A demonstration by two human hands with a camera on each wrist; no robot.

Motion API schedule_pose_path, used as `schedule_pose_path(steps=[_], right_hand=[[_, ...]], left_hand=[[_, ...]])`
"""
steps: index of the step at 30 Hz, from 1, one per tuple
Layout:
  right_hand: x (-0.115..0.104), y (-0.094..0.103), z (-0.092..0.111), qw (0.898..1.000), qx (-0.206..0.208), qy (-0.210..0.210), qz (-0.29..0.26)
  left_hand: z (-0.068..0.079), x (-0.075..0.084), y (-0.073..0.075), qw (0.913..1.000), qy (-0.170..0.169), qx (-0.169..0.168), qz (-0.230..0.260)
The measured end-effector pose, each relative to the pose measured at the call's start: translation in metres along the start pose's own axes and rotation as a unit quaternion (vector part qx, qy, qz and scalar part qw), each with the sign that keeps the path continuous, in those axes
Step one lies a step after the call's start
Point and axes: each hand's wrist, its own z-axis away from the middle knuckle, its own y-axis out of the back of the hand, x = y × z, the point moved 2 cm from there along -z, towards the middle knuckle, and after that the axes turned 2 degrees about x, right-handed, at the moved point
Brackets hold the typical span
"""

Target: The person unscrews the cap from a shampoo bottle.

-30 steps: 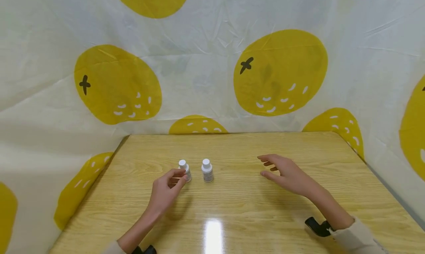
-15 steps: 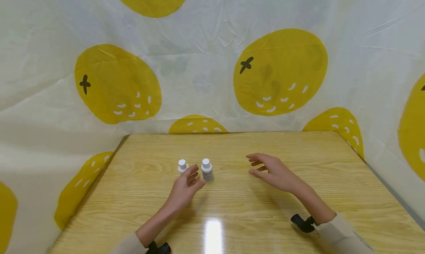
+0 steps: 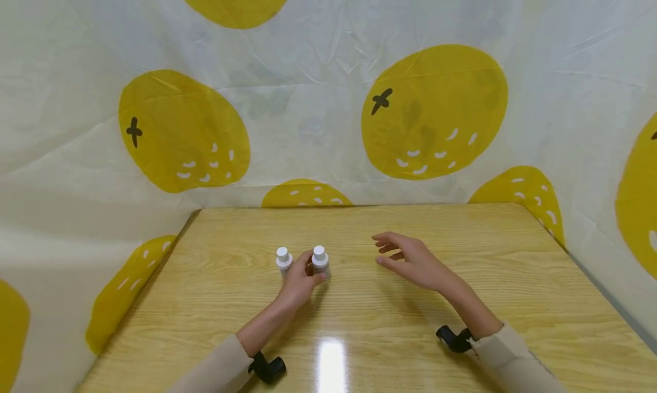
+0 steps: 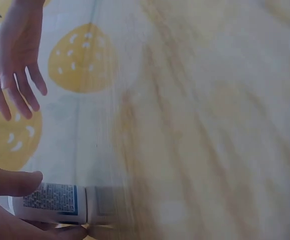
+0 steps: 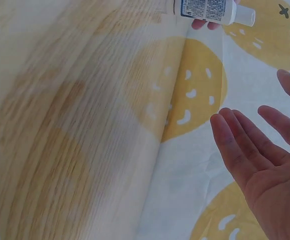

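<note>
Two small white bottles with white screw caps stand upright, side by side on the wooden table. My left hand (image 3: 296, 284) holds the right-hand bottle (image 3: 320, 257), thumb at its near side and fingers behind it. In the left wrist view the printed label of this bottle (image 4: 52, 199) shows between thumb and fingers. The left-hand bottle (image 3: 283, 258) stands just beyond the back of that hand, its lower part hidden. My right hand (image 3: 417, 263) hovers over the table to the right, fingers loosely bent and nothing in them; the right wrist view shows its palm (image 5: 277, 185).
The wooden table (image 3: 246, 227) reaches back to a pale curtain (image 3: 308, 125) printed with large yellow fruits, which also hangs along both sides. A bright light reflection (image 3: 331, 364) lies on the table's near part. Black straps (image 3: 267, 368) sit at the wrists.
My left hand has moved right, from the left-hand bottle to the right-hand one, and taken hold of it. My right hand has drifted left. Both bottles stand where they were.
</note>
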Motion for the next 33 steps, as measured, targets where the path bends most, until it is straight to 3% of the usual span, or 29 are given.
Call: schedule_pose_path(steps=[9, 25, 33], right_hand=[[0.001, -0.002, -0.006, 1.000, -0.006, -0.008, -0.011], [0.003, -0.009, -0.014, 0.999, -0.013, -0.020, -0.039], [0.000, -0.013, -0.020, 0.998, -0.015, -0.024, -0.050]], left_hand=[[-0.007, -0.002, -0.004, 0.9998, -0.012, 0.013, -0.008], [-0.008, 0.005, -0.011, 0.9988, -0.004, -0.014, -0.047], [-0.012, 0.009, -0.016, 0.9972, -0.017, -0.033, -0.064]])
